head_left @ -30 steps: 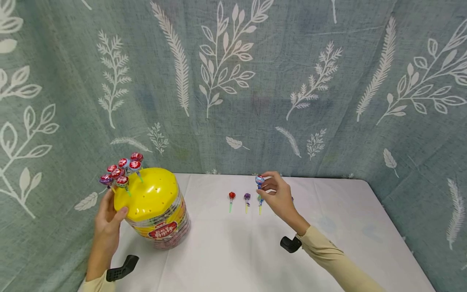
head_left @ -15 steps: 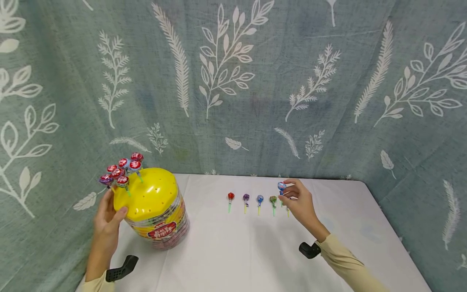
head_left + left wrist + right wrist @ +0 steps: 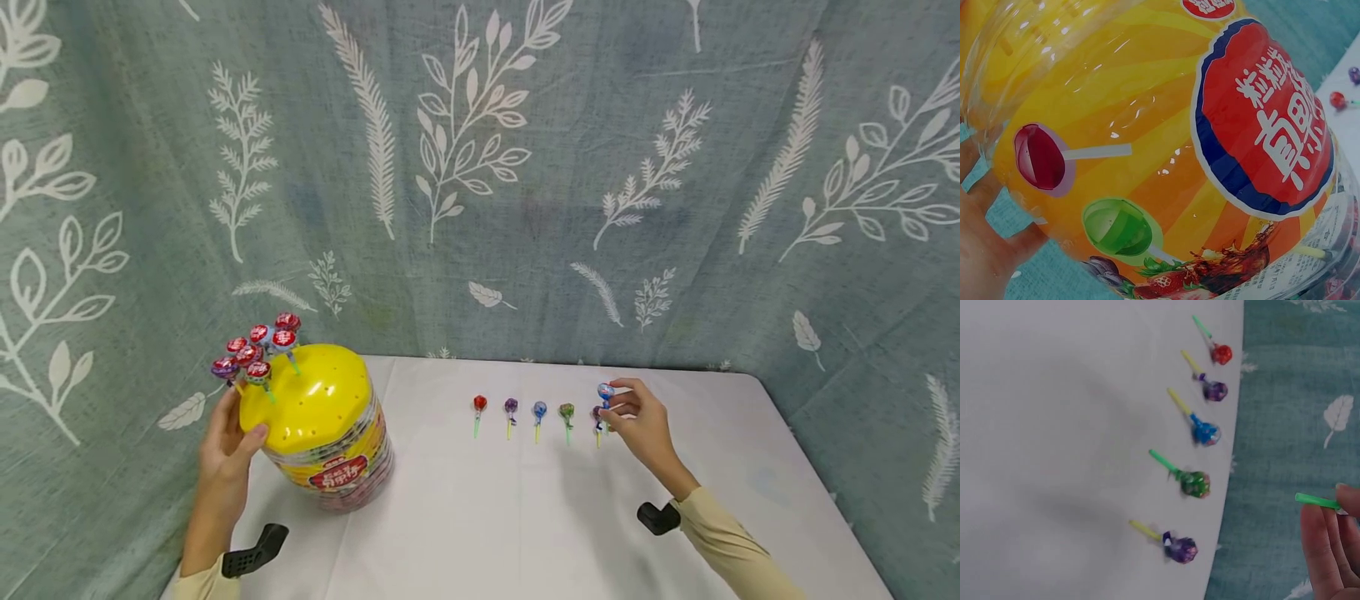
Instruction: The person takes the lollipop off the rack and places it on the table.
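Note:
My left hand [image 3: 225, 454] holds the side of a clear plastic candy jar [image 3: 341, 467], its thumb at the edge of the perforated yellow lid [image 3: 315, 400]. The jar leans to the left. Several lollipops [image 3: 258, 372] stick up from holes along the lid's left side. In the head view my right hand [image 3: 645, 421] pinches a blue-wrapped lollipop [image 3: 606, 392], head up, over the right end of a row of lollipops. Its green stick [image 3: 1315, 500] pokes out of my fingers in the right wrist view. The purple lollipop [image 3: 597, 414] lies right below that hand.
Left of it in the row lie a green lollipop [image 3: 567, 412], a blue one [image 3: 539, 410], a purple one [image 3: 512, 407] and a red one [image 3: 479, 403]. The white-covered table [image 3: 465, 517] ends at a patterned green curtain [image 3: 480, 250] behind.
My right hand has moved right along the row with the blue lollipop, uncovering the green and purple lollipops on the table. The left hand and jar stay in place.

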Demonstrator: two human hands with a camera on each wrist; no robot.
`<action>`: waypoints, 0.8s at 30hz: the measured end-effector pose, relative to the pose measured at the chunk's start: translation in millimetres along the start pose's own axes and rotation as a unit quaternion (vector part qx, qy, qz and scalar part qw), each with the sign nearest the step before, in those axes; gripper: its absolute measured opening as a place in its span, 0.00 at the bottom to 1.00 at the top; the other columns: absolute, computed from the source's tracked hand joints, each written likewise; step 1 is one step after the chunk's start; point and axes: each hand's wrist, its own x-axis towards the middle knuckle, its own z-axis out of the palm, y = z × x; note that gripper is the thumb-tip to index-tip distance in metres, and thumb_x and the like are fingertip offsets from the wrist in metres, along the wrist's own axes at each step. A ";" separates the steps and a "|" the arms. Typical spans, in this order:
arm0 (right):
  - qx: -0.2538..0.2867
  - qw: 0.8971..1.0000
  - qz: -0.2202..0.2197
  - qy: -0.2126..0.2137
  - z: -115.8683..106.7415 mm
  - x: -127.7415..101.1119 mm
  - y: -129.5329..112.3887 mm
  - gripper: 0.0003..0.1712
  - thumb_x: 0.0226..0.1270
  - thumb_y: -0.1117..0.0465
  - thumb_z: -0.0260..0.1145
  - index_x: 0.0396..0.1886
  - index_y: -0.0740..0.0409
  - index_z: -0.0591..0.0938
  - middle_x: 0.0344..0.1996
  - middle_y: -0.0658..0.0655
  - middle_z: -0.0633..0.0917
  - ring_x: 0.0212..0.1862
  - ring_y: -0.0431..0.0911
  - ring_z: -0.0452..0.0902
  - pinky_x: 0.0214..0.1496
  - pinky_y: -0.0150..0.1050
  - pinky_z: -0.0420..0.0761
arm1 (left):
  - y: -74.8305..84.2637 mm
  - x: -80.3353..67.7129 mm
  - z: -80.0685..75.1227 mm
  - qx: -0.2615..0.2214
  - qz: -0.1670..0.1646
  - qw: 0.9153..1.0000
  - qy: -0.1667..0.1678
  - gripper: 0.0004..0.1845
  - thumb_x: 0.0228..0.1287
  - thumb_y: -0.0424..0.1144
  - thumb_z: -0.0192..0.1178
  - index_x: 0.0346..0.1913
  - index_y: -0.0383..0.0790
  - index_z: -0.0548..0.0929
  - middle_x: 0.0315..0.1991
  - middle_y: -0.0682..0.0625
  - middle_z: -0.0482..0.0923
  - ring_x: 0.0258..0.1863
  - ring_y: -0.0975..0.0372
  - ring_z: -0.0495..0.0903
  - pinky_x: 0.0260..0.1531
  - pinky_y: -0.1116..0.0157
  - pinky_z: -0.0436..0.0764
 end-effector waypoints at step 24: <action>-0.057 0.997 0.053 0.024 -2.4 5.6 51.3 0.25 0.50 0.74 0.72 0.49 0.65 0.75 0.30 0.65 0.82 0.28 0.48 0.82 0.22 0.34 0.80 | 2.4 -0.8 0.4 0.029 -0.004 1.000 -0.002 0.36 0.65 0.26 0.49 0.74 0.45 0.51 0.72 0.47 0.50 0.66 0.61 0.57 0.56 0.78 0.65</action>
